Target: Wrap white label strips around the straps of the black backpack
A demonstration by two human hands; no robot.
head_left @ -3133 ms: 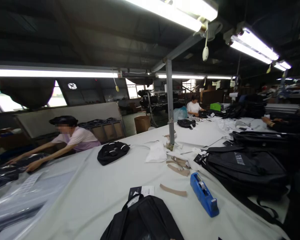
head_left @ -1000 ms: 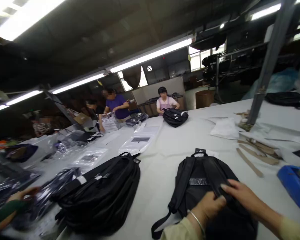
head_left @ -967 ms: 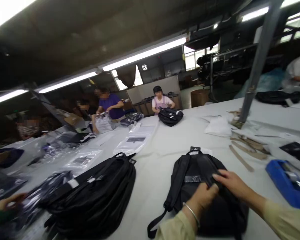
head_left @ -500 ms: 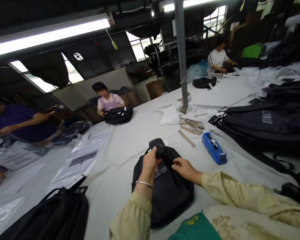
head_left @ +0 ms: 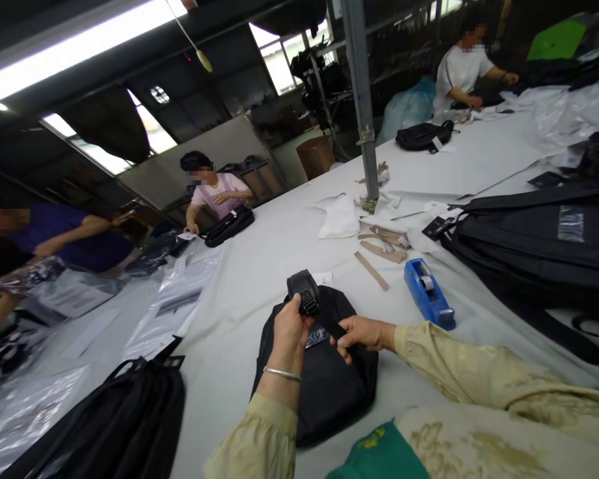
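Head view: left hand [head_left: 289,327] and right hand [head_left: 363,332] clamped on the backpack [head_left: 332,399] strap [head_left: 331,324], buckle [head_left: 309,304] visible, unlike a second ago.

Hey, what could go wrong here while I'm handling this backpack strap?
The strap, held in both the left hand and right hand, might twist near its black buckle. The right sleeve could nudge the blue tape dispenser, which sits close beside it.
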